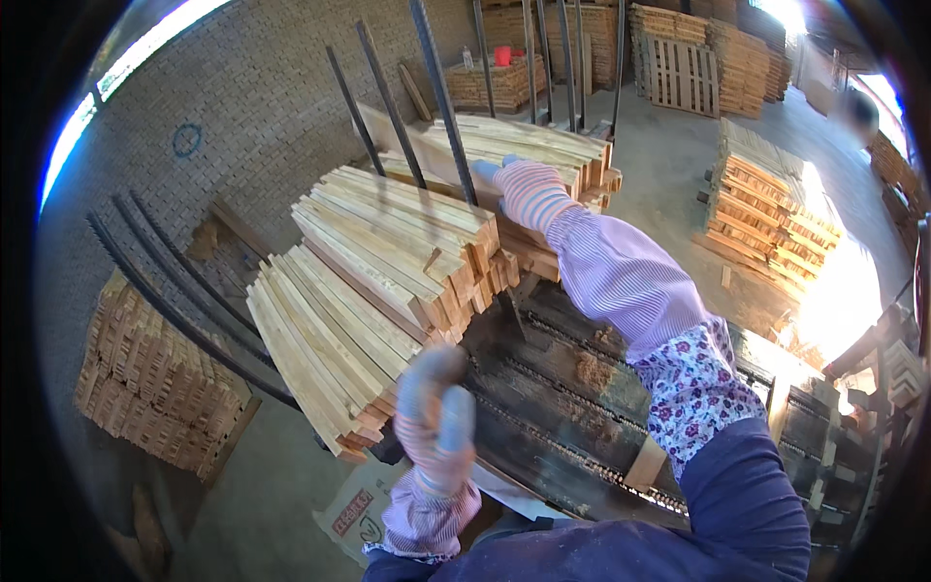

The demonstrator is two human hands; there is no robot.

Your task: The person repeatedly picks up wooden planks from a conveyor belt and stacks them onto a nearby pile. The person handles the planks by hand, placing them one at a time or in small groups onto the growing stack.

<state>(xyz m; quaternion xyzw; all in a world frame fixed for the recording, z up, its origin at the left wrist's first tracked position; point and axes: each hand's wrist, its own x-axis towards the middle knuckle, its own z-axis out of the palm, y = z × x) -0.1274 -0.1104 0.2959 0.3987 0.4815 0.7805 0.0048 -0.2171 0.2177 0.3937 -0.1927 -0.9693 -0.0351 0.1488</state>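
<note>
My right hand [531, 189], in a striped glove with blue fingertips, reaches out to the far stack of wooden strips [553, 141]. Its fingers are stretched out and apart beside a dark upright metal bar [448, 107]. My left hand [436, 422], in a matching glove and blurred by motion, is near the ends of the closest stack of strips [330, 339]. Its thumb and fingers are apart, and nothing shows between them. Between the two hands lies a middle stack of pale strips [388, 238], its cut ends facing me.
Below my right arm runs a dark slatted conveyor [562, 388] with chains and wood scraps. Curved black bars [179, 291] rise at the left. Piled wood stands at the left [160, 378] and right [776, 213]. A printed sack [354, 514] lies on the floor.
</note>
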